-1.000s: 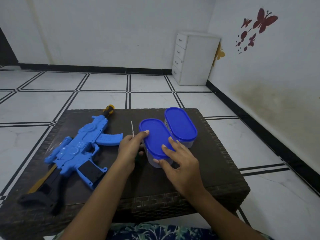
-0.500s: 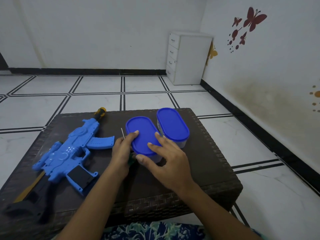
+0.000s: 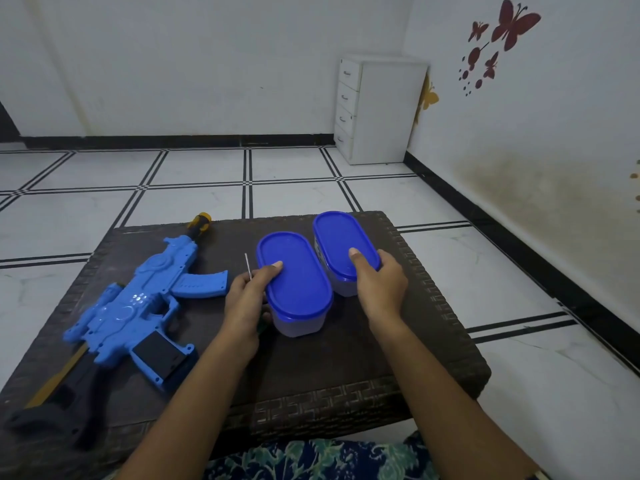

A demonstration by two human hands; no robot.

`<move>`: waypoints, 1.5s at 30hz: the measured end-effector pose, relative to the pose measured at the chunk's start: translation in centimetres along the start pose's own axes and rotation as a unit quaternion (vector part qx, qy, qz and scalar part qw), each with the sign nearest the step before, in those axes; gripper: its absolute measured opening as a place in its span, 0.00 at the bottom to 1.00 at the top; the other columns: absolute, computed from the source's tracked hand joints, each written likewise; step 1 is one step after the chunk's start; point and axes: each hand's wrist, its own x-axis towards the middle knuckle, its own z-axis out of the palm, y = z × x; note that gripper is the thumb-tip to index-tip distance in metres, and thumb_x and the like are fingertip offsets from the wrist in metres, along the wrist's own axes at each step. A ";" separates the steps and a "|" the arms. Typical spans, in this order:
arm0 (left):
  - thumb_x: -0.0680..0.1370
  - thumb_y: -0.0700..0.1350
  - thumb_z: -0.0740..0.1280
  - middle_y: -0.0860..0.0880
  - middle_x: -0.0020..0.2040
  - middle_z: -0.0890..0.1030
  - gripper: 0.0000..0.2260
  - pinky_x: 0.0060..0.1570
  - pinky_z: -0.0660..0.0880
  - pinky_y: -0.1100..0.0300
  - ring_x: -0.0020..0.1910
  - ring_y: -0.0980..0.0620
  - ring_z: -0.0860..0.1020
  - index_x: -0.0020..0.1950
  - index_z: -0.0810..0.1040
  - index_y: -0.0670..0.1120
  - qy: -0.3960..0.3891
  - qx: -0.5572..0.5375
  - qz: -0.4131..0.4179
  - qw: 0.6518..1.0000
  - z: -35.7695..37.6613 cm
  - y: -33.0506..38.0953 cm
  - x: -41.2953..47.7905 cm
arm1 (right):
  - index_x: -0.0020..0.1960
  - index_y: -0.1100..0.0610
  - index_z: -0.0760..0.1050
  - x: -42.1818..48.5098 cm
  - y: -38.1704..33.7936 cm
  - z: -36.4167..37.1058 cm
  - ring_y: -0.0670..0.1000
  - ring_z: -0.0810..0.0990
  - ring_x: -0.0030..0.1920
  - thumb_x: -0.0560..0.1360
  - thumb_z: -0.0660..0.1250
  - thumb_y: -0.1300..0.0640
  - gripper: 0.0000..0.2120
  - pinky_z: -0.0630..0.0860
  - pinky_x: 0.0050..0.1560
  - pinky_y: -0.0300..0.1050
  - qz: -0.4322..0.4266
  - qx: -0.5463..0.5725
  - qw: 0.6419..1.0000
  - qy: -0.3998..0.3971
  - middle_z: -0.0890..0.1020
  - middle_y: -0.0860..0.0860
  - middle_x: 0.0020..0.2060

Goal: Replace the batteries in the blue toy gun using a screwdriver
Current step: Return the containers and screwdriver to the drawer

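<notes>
The floor (image 3: 104, 209) is white tile with black double lines and meets white walls at a black skirting; the right wall (image 3: 554, 116) carries dark red butterfly decals (image 3: 512, 26) and a brownish stain low down. The tabletop (image 3: 346, 358) is dark brown woven material with a patterned front edge. A white cabinet (image 3: 377, 109) with four drawers stands in the far corner, well apart from the tabletop. The gun (image 3: 138, 306), blue with a black stock and a yellow muzzle tip, lies flat on the left part of the tabletop, muzzle at the far edge and stock toward the near left corner; neither grip touches it. Two oval boxes with blue lids and translucent bodies stand upright just beside each other at the tabletop centre: the left box (image 3: 294, 282) nearer the person, the right box (image 3: 343, 237) farther back. The left grip (image 3: 246, 299) is clenched around the screwdriver (image 3: 247, 266), whose metal shaft points up and away above the fingers while a green handle end shows below the palm; its thumb rests on the left box lid. The right grip (image 3: 381, 285) grasps the right box, thumb on the lid and fingers wrapped around its right side.
</notes>
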 end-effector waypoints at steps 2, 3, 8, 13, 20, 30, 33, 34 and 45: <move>0.68 0.56 0.75 0.43 0.52 0.84 0.23 0.33 0.72 0.56 0.45 0.45 0.82 0.57 0.75 0.46 0.002 0.004 0.003 1.000 0.1 0.0 0.1 | 0.44 0.61 0.78 0.1 -0.4 0.1 0.48 0.79 0.36 0.75 0.70 0.52 0.11 0.73 0.32 0.37 0.054 0.044 0.997 0.016 0.81 0.51 0.37; 0.68 0.56 0.75 0.43 0.51 0.84 0.23 0.33 0.72 0.56 0.44 0.45 0.82 0.57 0.75 0.46 0.003 0.007 0.005 1.000 0.1 0.0 0.1 | 0.43 0.62 0.79 0.1 -0.7 0.0 0.47 0.78 0.34 0.74 0.71 0.54 0.10 0.74 0.33 0.39 0.083 0.070 0.994 0.030 0.80 0.51 0.36; 0.69 0.55 0.74 0.44 0.51 0.84 0.21 0.40 0.74 0.53 0.52 0.42 0.82 0.55 0.75 0.46 0.015 -0.001 0.008 1.000 0.3 0.0 0.0 | 0.48 0.75 0.76 -0.3 -1.7 -0.7 0.59 0.83 0.42 0.74 0.72 0.63 0.13 0.75 0.33 0.42 0.179 0.172 0.966 0.067 0.81 0.68 0.49; 0.67 0.56 0.75 0.45 0.50 0.84 0.24 0.40 0.75 0.53 0.50 0.43 0.83 0.58 0.76 0.46 0.018 -0.010 0.003 1.000 0.4 0.2 -0.1 | 0.46 0.71 0.77 -0.9 -2.0 -1.7 0.53 0.78 0.40 0.74 0.71 0.62 0.10 0.77 0.38 0.45 0.200 0.209 0.956 0.051 0.81 0.60 0.41; 0.67 0.55 0.75 0.46 0.51 0.84 0.22 0.53 0.78 0.48 0.49 0.45 0.82 0.56 0.78 0.46 0.033 -0.036 -0.015 0.999 0.1 0.7 -0.3 | 0.53 0.62 0.78 -1.9 -1.9 -2.6 0.58 0.83 0.49 0.71 0.68 0.61 0.11 0.79 0.51 0.58 0.257 0.265 0.927 -0.069 0.85 0.57 0.49; 0.68 0.51 0.76 0.44 0.51 0.84 0.22 0.53 0.80 0.49 0.50 0.45 0.83 0.57 0.78 0.43 -0.002 -0.048 -0.024 0.999 -0.2 1.5 -0.6 | 0.30 0.54 0.58 -0.9 -1.9 -3.3 0.60 0.76 0.47 0.51 0.59 0.63 0.12 0.67 0.31 0.41 0.205 0.243 0.908 -0.271 0.74 0.58 0.48; 0.69 0.50 0.75 0.44 0.51 0.84 0.20 0.53 0.79 0.48 0.50 0.44 0.83 0.57 0.78 0.43 0.004 -0.055 -0.004 0.998 -0.1 1.7 -0.7 | 0.48 0.60 0.75 -0.8 -1.9 -3.9 0.60 0.80 0.49 0.63 0.62 0.63 0.13 0.78 0.35 0.46 0.203 0.254 0.897 -0.298 0.82 0.58 0.51; 0.69 0.50 0.75 0.44 0.51 0.84 0.19 0.51 0.80 0.49 0.50 0.44 0.83 0.57 0.78 0.43 0.015 -0.052 0.010 0.998 0.0 1.8 -0.8 | 0.54 0.61 0.77 -0.7 -2.1 -4.1 0.60 0.82 0.49 0.68 0.64 0.62 0.15 0.80 0.38 0.49 0.202 0.258 0.896 -0.300 0.83 0.58 0.51; 0.71 0.50 0.74 0.45 0.53 0.82 0.16 0.40 0.78 0.56 0.50 0.46 0.81 0.55 0.80 0.44 0.065 -0.034 0.074 0.995 -0.6 1.7 -1.6 | 0.66 0.50 0.70 -0.4 -1.6 -3.1 0.60 0.82 0.56 0.70 0.75 0.57 0.27 0.81 0.52 0.59 0.177 0.219 0.907 -0.313 0.80 0.56 0.59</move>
